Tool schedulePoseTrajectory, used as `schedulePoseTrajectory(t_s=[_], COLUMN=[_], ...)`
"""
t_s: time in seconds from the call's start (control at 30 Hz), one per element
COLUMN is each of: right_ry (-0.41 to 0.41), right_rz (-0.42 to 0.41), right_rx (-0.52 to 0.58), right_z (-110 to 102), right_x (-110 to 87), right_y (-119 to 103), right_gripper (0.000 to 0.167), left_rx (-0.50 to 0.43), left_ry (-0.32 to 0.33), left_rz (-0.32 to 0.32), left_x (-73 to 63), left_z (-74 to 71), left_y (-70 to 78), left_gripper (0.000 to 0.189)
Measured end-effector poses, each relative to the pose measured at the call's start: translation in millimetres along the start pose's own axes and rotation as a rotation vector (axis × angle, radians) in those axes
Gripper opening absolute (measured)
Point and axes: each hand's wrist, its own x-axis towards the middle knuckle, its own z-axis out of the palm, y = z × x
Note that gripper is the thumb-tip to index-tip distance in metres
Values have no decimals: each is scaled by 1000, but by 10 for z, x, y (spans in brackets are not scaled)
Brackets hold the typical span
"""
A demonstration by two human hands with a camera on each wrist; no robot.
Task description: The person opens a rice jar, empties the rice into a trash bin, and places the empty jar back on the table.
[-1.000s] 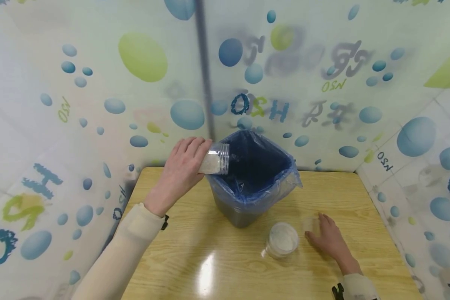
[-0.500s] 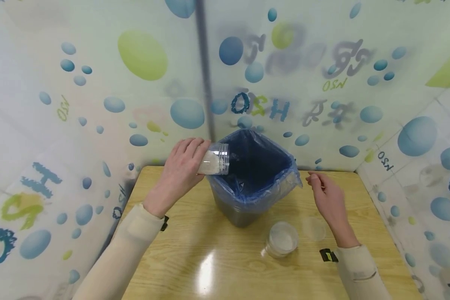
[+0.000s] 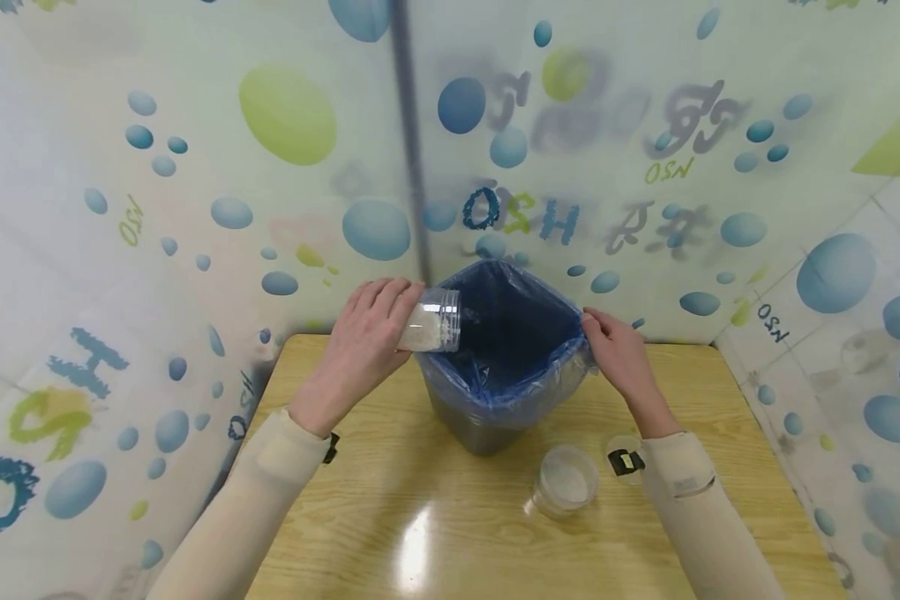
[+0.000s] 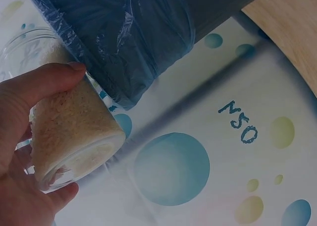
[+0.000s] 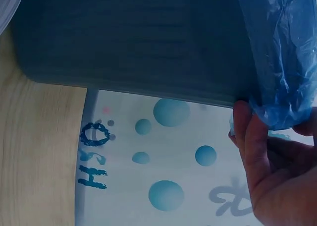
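Observation:
My left hand (image 3: 371, 329) grips a clear jar (image 3: 431, 321) laid nearly on its side, its open mouth at the left rim of a dark grey bin (image 3: 468, 425). Pale, rice-like grains fill much of the jar (image 4: 74, 119) in the left wrist view, and its threaded mouth points toward the bin. A blue plastic bag (image 3: 513, 333) lines the bin and folds over its rim. At the bin's right corner, my right hand (image 3: 621, 354) pinches the edge of this bag. The right wrist view shows thumb and fingers on the folded-over bag (image 5: 285, 87).
A second clear jar (image 3: 566, 481) stands upright on the wooden table (image 3: 360, 517), in front of the bin. A clear round lid (image 3: 619, 444) lies to its right, partly under my right wrist. Patterned sheeting (image 3: 307, 200) walls the table at the back and sides.
My right hand has moved from beside the lid on the table up to the bin's right corner and taken hold of the bag. The left hand and its jar have stayed in place.

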Motion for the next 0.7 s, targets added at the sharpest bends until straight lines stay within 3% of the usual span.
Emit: schedulePoseTrajectory(t_s=[0.23,0.7], right_ry=[80,64], right_rz=[-20,-18], right_rx=[42,40], right_z=[105,141], right_x=[53,50], right_y=[57,114], right_gripper=[54,54], left_rx=[4,22], left_ry=[11,-44], left_rz=[9,25], left_x=[24,78], left_z=[-8,-20], left_y=[4,21], left_gripper=[88,91])
